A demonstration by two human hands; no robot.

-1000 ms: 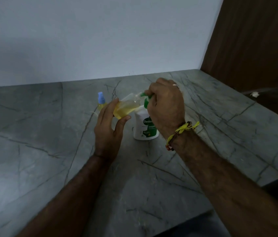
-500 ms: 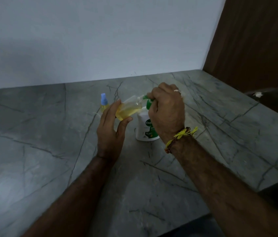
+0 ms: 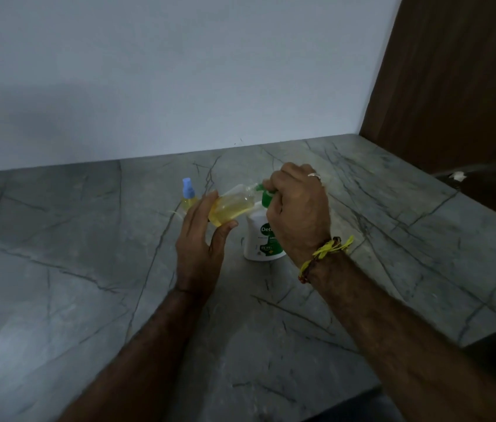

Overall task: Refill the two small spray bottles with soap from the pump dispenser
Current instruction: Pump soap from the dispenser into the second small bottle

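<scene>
My left hand [image 3: 202,245] holds a small clear bottle [image 3: 232,206] of yellow liquid, tilted with its open neck toward the green nozzle of the pump dispenser [image 3: 263,239]. The white dispenser stands on the grey marble counter [image 3: 88,269]. My right hand [image 3: 297,213] is curled over the green pump head and hides most of it. A second small spray bottle [image 3: 188,194] with a blue top and yellow liquid stands upright behind my left hand.
A white wall runs along the back of the counter. A brown wooden panel [image 3: 454,80] rises at the right. The counter's right edge drops to a dark area with a small white object [image 3: 457,176].
Both hands, the tilted bottle and the dispenser keep the same pose. Only the camera view has shifted slightly, so everything sits a little lower and to the right.
</scene>
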